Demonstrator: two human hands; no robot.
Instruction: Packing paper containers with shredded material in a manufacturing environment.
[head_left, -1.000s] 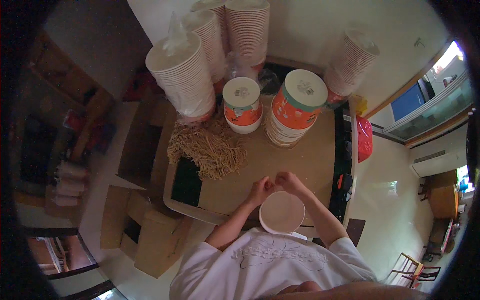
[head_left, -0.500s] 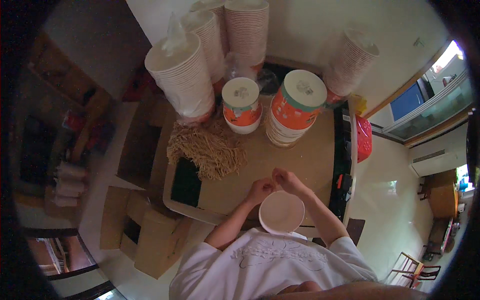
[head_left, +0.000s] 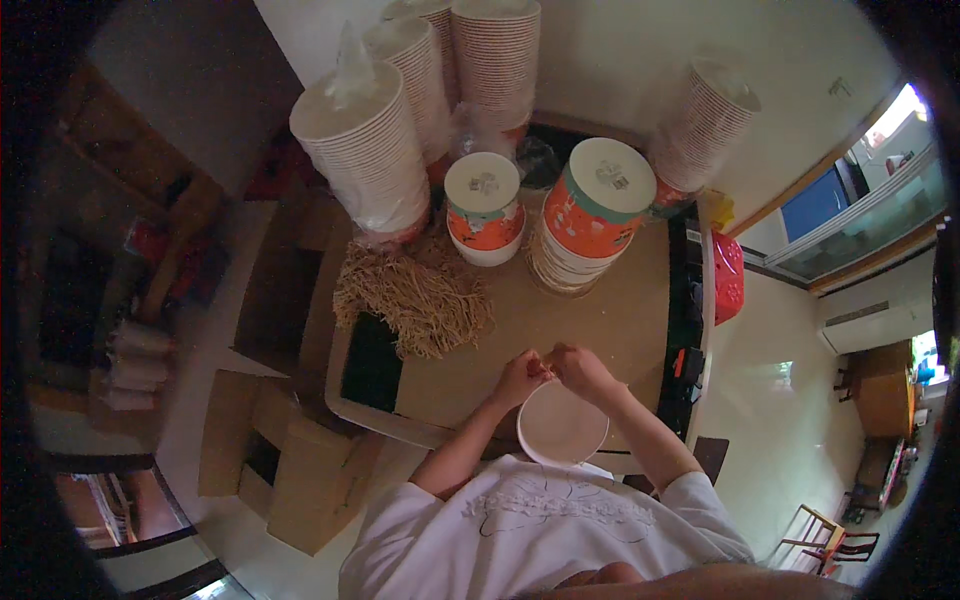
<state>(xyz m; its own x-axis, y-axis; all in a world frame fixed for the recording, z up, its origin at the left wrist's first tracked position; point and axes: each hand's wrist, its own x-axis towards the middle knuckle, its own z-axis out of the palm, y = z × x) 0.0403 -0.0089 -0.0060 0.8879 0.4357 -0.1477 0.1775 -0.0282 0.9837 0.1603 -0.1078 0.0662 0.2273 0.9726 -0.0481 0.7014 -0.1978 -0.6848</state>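
Observation:
A white paper tub [head_left: 562, 428] rests against my shirt at the near edge of the table, its open mouth facing up. Just beyond its far rim, my left hand [head_left: 519, 379] and my right hand [head_left: 583, 372] meet with fingers pinched together. What they pinch is too small to make out. Left of my hands lies a loose heap of tan paper cords [head_left: 415, 300]. Farther off stand two upside-down piles of printed tubs, a short orange and green one [head_left: 484, 226] and a taller one [head_left: 600, 215].
Plastic-wrapped stacks of white tubs rise at the back left [head_left: 362, 155] and back right [head_left: 703, 125]. Cardboard [head_left: 520, 315] covers the tabletop. Open cardboard boxes [head_left: 310, 470] stand on the floor to the left. A red plastic item [head_left: 728, 278] hangs past the right edge.
My right hand has shifted slightly down and closer to my left hand, its fingers now touching or overlapping the left fingertips. The tub stays nearly in place.

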